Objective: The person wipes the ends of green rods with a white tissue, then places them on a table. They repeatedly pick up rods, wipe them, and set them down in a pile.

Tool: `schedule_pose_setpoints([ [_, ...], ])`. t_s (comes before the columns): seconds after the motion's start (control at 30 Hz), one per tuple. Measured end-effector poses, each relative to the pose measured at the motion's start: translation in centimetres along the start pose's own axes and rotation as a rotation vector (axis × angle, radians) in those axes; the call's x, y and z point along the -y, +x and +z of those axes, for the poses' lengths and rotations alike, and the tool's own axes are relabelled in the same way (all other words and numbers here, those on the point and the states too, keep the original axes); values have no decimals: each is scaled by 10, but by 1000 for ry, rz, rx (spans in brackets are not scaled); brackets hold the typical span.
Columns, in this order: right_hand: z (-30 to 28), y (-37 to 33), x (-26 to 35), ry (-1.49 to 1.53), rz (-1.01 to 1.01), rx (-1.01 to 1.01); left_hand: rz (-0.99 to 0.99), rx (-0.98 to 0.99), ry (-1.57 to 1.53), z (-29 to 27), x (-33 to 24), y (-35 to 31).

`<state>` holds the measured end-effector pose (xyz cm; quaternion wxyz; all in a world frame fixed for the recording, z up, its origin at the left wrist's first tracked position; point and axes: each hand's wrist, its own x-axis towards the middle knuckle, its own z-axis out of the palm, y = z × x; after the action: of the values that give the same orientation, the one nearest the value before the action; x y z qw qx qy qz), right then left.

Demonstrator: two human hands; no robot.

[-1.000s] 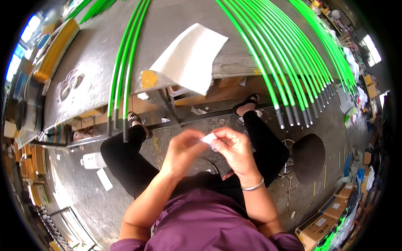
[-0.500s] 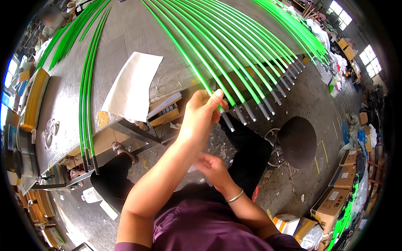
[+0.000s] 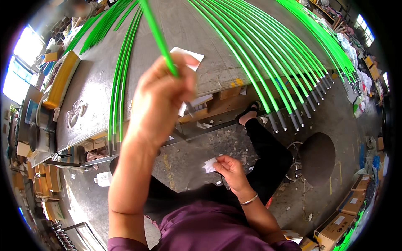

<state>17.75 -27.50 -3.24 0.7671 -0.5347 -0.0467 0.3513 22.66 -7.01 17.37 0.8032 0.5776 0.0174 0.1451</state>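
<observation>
My left hand (image 3: 161, 94), smeared by motion, is closed around a slim green rod (image 3: 155, 31) above the table's front part. The rod slants away to the far edge, and its dark end shows below my fingers. Low in front of my body, my right hand (image 3: 234, 172) pinches a small crumpled white paper (image 3: 209, 165). To the right, several green rods (image 3: 247, 62) lie fanned out with their dark tips beyond the table's front edge. A few more green rods (image 3: 125, 79) lie together on the left.
The grey table (image 3: 98, 92) also bears a white sheet (image 3: 188, 54), partly behind my left hand, and a yellow-sided box (image 3: 63, 81) at left. Larger green bundles lie farther back. A round dark stool (image 3: 318, 159) stands at right; cardboard boxes (image 3: 335, 228) sit at lower right.
My left hand has lifted the nearest rod out of the right-hand row and carried it left. The white paper in my right hand now shows plainly. The view has shifted.
</observation>
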Motion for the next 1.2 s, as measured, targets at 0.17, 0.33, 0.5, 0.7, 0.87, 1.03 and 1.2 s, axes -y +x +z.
schedule_pose_setpoints([
  [0.17,8,-1,-1,17,20,10,137,-117,118,-20,1,22],
  [0.33,4,-3,-1,-24,14,17,159,-122,154,-23,24,33],
  [0.5,-1,0,-2,-11,22,-1,140,-132,131,-21,28,39],
  [0.7,-2,5,-5,-6,14,10,137,-143,194,-17,26,38],
  [0.87,0,7,-3,-3,29,23,158,-139,247,-18,28,38],
  [1.03,2,9,2,7,4,28,180,-141,286,-18,30,38],
  [1.2,4,10,4,8,-15,43,179,-144,269,-17,29,37],
])
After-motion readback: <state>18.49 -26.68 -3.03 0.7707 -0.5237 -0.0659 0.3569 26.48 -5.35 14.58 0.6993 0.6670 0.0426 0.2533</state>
